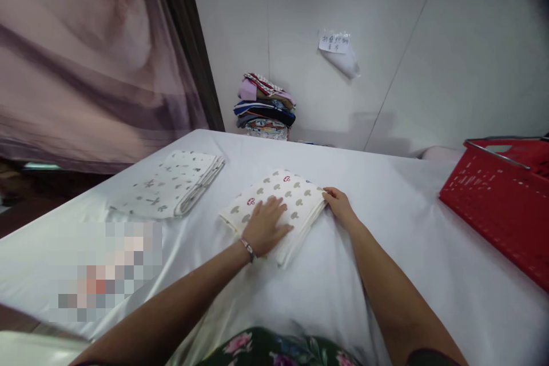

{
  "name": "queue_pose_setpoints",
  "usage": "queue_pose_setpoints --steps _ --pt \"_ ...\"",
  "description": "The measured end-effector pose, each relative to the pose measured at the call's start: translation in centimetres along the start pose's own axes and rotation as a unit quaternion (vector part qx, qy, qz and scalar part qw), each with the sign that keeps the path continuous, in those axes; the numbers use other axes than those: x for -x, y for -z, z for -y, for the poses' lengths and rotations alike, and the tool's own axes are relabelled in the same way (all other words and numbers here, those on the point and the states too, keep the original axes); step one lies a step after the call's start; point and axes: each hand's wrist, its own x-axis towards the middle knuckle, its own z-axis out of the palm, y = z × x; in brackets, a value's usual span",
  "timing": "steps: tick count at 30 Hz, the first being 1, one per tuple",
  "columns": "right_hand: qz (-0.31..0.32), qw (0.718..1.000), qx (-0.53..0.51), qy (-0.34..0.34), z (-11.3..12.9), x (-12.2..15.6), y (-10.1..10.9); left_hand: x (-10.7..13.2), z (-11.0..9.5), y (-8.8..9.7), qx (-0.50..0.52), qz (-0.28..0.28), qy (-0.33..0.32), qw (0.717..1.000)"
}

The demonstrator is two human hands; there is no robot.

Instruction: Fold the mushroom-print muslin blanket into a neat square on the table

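Note:
A folded white cloth printed with grey and a few red mushroom shapes lies on the white-covered table in front of me. My left hand rests flat on its near left part, fingers spread, a bracelet at the wrist. At the cloth's right edge, my right hand pinches the layers between thumb and fingers. To the left lies another folded white cloth with small dark prints, apart from both hands.
A red plastic basket with a metal handle stands at the right. Folded textiles are stacked beyond the far edge, against the wall. A curtain hangs at the left. A blurred-out patch covers something at the near left.

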Motion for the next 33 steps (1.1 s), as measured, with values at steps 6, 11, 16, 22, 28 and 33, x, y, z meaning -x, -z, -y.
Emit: queue_pose_setpoints --steps 6,11,16,22,28,33 --pt "0.004 1.000 -0.019 -0.009 0.2 0.0 -0.3 -1.3 8.4 1.6 -0.010 0.026 0.229 0.973" --pt "-0.017 0.999 -0.031 0.003 1.5 -2.5 0.3 -2.5 10.0 1.5 0.053 0.053 0.276 0.958" --pt "-0.077 0.997 0.013 -0.015 2.5 -6.1 2.4 -3.6 7.8 0.0 0.119 0.061 0.258 0.957" --pt "-0.112 0.990 0.069 -0.040 1.0 -4.5 2.9 -2.6 7.2 -1.5 0.162 -0.036 0.214 0.962" --pt "-0.115 0.989 0.076 0.049 2.6 1.7 3.5 0.6 7.6 -1.0 0.130 -0.158 -0.010 0.979" --pt "0.012 0.949 0.153 0.275 5.2 9.4 1.9 2.7 8.2 -1.1 0.114 -0.154 -0.091 0.977"
